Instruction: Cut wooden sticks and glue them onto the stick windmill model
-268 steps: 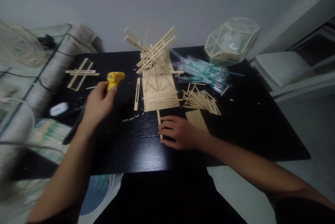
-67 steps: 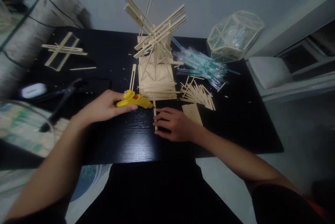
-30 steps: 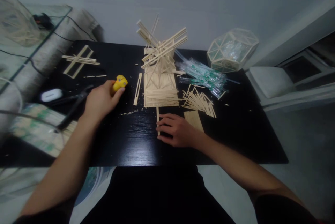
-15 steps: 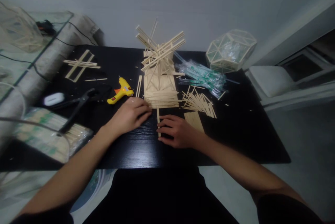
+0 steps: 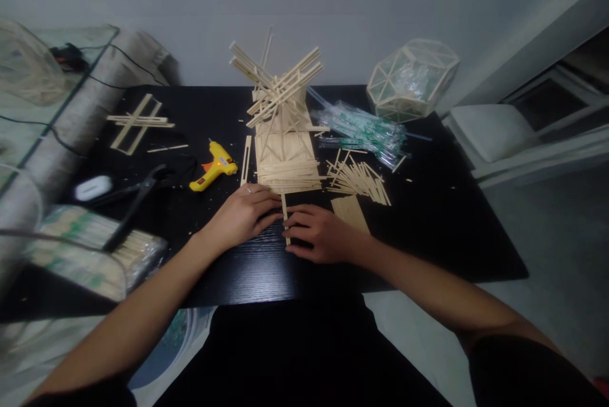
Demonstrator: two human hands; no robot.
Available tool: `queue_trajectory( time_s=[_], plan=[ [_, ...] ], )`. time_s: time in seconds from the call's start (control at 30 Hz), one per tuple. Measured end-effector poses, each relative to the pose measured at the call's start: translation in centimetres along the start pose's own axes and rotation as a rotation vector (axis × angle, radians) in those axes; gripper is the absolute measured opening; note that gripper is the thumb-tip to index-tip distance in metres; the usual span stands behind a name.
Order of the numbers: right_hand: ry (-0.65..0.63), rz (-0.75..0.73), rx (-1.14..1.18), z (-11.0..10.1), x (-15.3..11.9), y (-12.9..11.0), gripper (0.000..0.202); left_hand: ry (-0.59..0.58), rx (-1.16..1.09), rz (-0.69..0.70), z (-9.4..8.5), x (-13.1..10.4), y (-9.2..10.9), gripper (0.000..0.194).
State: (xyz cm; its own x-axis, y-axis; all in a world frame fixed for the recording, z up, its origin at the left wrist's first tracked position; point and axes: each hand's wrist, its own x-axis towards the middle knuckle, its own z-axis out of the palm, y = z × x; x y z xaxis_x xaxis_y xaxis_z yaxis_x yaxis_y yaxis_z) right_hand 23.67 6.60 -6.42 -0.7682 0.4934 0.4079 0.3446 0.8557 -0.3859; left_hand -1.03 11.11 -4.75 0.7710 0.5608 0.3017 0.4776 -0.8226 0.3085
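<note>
Two hands meet at the narrow strip [image 5: 285,205]; the glue gun [image 5: 219,165], in the left hand [image 5: 247,212] a second ago, now lies on the table [image 5: 438,229], its nozzle pointing away from the person. The left hand has come over to the strip's left side, fingers bent and close together — whether they pinch it I cannot tell. The right hand [image 5: 324,236] keeps its place on the other side, fingers spread apart, tips at the strip.

Black tabletop stretches from the strip's near end to the table's front edge, and a broader stretch runs from the loose sticks [image 5: 362,180] to the right edge. Leftward, the way is tighter: the slotted piece [image 5: 246,160] and glue gun lie beyond the left hand, the pliers [image 5: 137,201] farther left.

The strip lies flat in front of the model [image 5: 288,147], by its near edge. Its long axis runs away from the person — far end toward the model, leaning slightly left. The panel [image 5: 351,213] lies just beyond the right hand.
</note>
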Motion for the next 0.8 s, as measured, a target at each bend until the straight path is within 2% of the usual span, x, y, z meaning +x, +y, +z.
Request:
queue_trajectory(
  time_s=[0.33, 0.8],
  plan=[
    [-0.039, 0.028, 0.010, -0.05, -0.04, -0.09, 0.014, -0.028, 0.005, -0.032, -0.33, 0.33, 0.93, 0.026],
    [-0.003, 0.010, 0.000, -0.12, -0.11, -0.08, 0.018, -0.021, 0.066, 0.014, -0.05, 0.06, 0.61, 0.024]
  ],
)
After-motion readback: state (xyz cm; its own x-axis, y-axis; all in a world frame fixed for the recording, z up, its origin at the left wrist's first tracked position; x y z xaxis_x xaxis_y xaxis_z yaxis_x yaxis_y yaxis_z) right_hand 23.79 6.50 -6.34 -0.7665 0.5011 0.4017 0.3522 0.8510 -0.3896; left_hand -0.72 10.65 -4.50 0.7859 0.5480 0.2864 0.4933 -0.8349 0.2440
